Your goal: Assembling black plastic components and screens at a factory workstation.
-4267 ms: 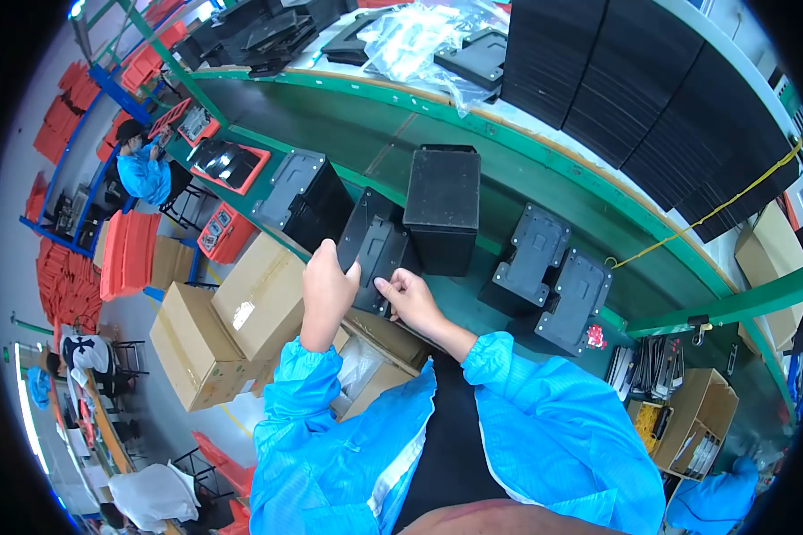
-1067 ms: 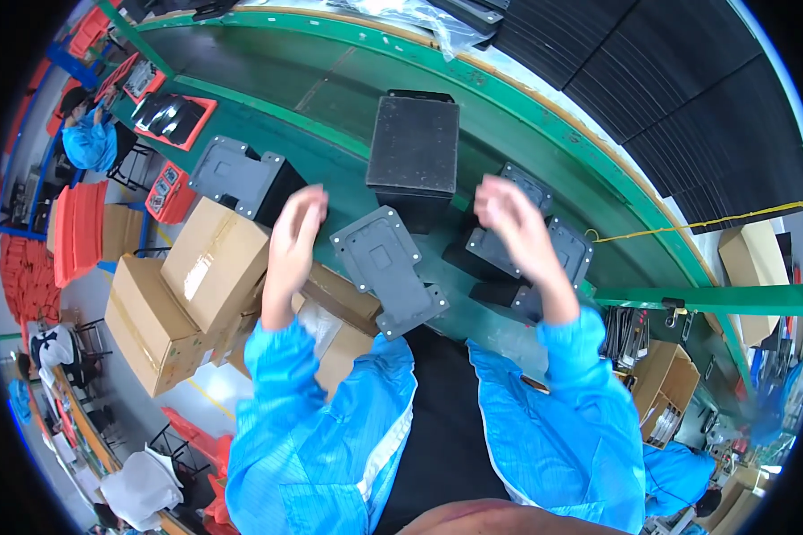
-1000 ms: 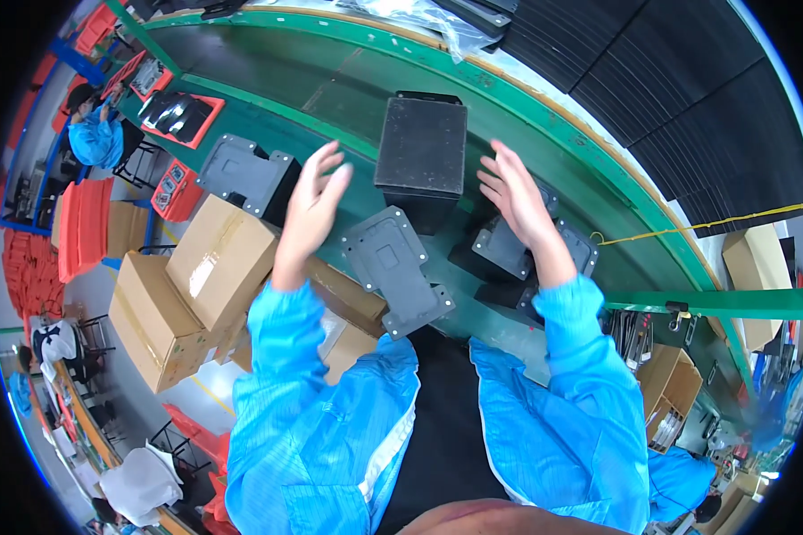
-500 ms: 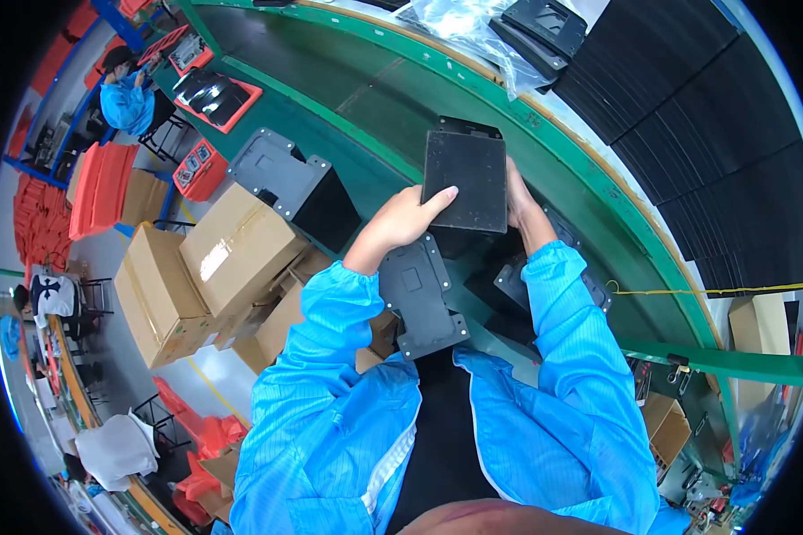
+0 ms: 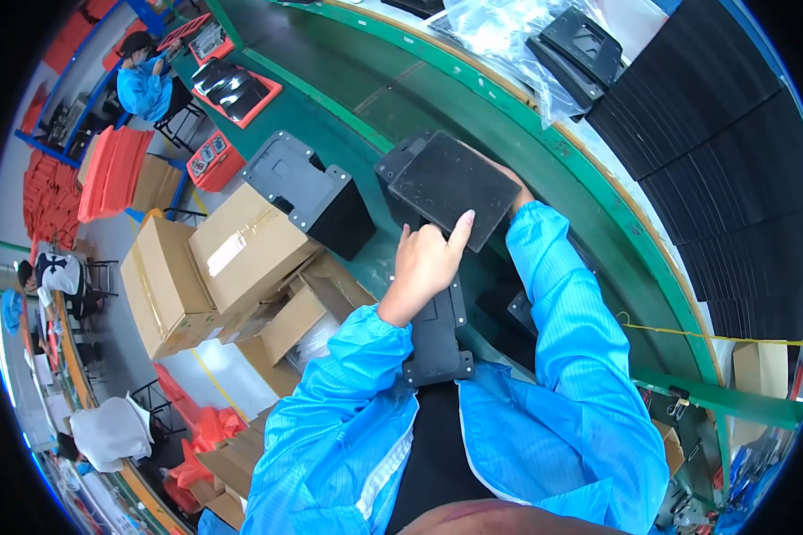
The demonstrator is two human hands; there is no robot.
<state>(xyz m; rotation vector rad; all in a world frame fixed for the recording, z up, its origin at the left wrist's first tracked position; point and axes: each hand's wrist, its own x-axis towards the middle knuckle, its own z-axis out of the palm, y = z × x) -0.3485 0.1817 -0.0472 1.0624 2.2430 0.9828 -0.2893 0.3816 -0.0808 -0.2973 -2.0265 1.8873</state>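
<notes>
A black rectangular box [image 5: 455, 185] with a flat, lightly scuffed top is tilted in front of me over the green bench. My left hand [image 5: 426, 266] grips its near edge, the thumb lying on the top face near the corner. Around the far right side is my right hand [image 5: 519, 189], with most of its fingers hidden behind the box. Another black housing [image 5: 404, 153] with a flanged end shows just beyond the held one. Below my left hand, close to my body, stands a dark grey flanged housing [image 5: 439, 334].
Left on the bench is another flanged housing [image 5: 308, 183], beside stacked cardboard cartons [image 5: 245, 236]. Red trays [image 5: 272, 86] lie farther off. A raised green ledge [image 5: 589, 169] curves along the right, with rows of black panels [image 5: 687, 116] beyond. A co-worker [image 5: 144, 89] sits far left.
The box has turned clockwise and tilted. My left hand has shifted down to its near corner, while my right hand stays at the far right side. The view has shifted slightly.
</notes>
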